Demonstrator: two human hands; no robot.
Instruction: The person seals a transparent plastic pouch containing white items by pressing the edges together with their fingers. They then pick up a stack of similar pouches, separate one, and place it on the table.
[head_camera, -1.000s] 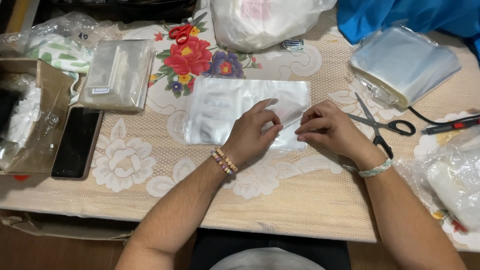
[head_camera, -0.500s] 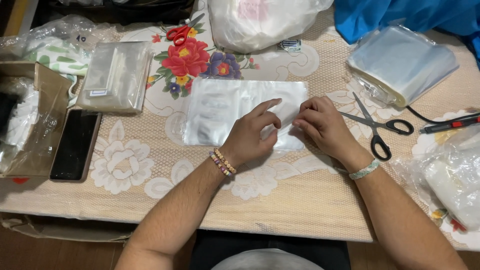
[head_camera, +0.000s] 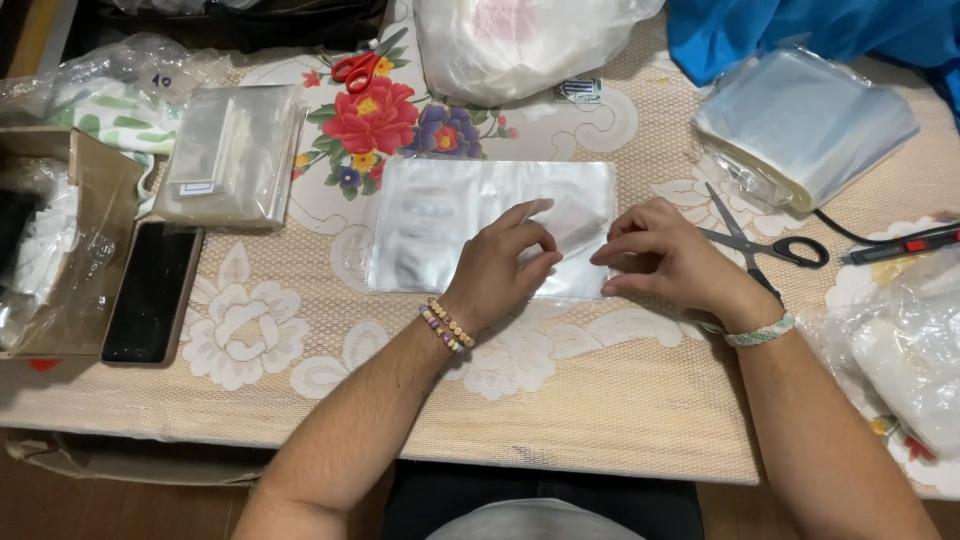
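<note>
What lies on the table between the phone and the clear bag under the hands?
Head view: nothing lies between the phone and the clear bag, only the lace tablecloth with its flower pattern.

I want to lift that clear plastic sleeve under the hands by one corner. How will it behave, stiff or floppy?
The clear plastic sleeve looks thin and lies flat, so it would probably droop when lifted. It seems light, with little visible inside. Its glossy film may slip on the tablecloth; the left hand and right hand both rest on its right end.
</note>
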